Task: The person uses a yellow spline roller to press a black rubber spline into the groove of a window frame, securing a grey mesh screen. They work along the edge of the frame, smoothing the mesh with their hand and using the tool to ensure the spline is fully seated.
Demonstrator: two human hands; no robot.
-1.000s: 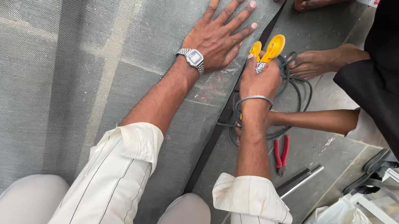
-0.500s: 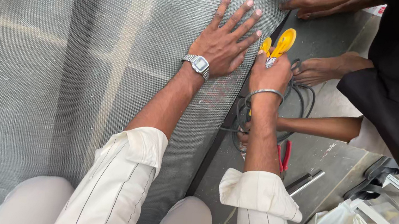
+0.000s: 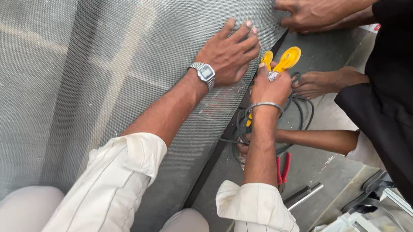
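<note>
We see no box or bin holding anything. Our left hand [image 3: 229, 54] lies flat, fingers spread, on the grey mesh sheet [image 3: 58, 83] just beside the dark frame strip [image 3: 225, 135]. Our right hand [image 3: 269, 87] is clamped round the yellow roller tool [image 3: 282, 61], which juts past the grip onto the strip. Another person's hand [image 3: 313, 5] presses the mesh beyond.

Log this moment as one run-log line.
left hand: flat on mesh screen | right hand: gripping yellow roller tool at dark frame edge
</note>
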